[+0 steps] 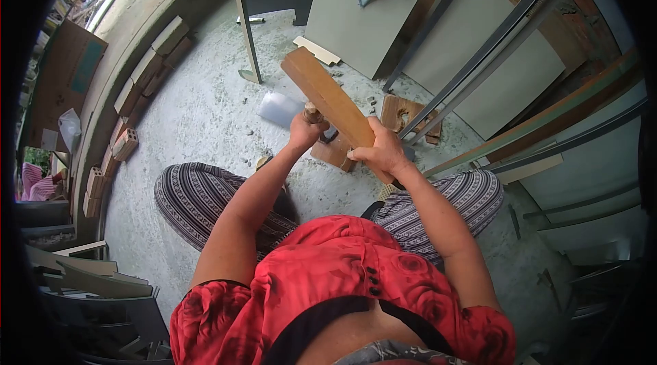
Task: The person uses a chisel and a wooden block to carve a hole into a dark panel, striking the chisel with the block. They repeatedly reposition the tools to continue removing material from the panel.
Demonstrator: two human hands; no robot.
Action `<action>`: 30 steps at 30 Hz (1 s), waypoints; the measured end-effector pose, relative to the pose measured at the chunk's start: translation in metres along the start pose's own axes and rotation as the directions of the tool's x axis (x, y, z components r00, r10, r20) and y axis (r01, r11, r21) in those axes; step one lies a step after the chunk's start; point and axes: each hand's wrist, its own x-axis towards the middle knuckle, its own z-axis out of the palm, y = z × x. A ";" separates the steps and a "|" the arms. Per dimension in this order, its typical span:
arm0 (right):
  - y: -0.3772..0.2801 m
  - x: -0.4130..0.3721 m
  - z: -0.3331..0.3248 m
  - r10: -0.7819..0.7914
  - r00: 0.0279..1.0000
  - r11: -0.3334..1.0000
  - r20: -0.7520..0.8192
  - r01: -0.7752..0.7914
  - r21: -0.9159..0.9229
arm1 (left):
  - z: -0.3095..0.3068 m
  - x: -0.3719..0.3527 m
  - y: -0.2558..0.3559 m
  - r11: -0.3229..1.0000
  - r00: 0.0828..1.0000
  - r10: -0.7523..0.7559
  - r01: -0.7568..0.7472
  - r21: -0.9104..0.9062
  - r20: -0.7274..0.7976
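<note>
A thick, orange-brown wooden block [328,95] is held up at a slant in front of me. My right hand [384,149] grips it near its lower end, thumb across the near face. My left hand [306,131] is closed around a wooden-handled tool [313,113] beside the block's left edge; the handle's end sticks up from the fist. A dark curved part shows just right of that fist, but the tool's kind cannot be made out. Below the block, a flat piece of wood [333,154] lies on the floor.
A clear plastic roll [279,109] lies beyond my left hand. A wooden piece with cut-outs [409,117] rests on the right. Large panels [373,12] and metal bars [489,47] lean around the far and right sides. Bricks [146,67] line the left ledge.
</note>
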 end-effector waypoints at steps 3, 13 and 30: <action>0.024 0.010 0.008 0.044 0.997 0.998 -0.068 -0.041 0.039 | -0.005 0.001 0.005 0.993 1.000 -0.001 0.004 0.119 -0.021; 0.070 0.034 0.013 0.342 0.932 0.928 -0.118 -0.315 0.200 | -0.041 0.014 -0.011 0.868 0.867 -0.494 0.488 -0.095 -0.057; 0.102 0.046 -0.006 0.553 0.833 0.831 -0.027 -0.554 -0.048 | 0.041 -0.053 -0.106 0.487 0.425 -0.772 0.873 0.010 0.472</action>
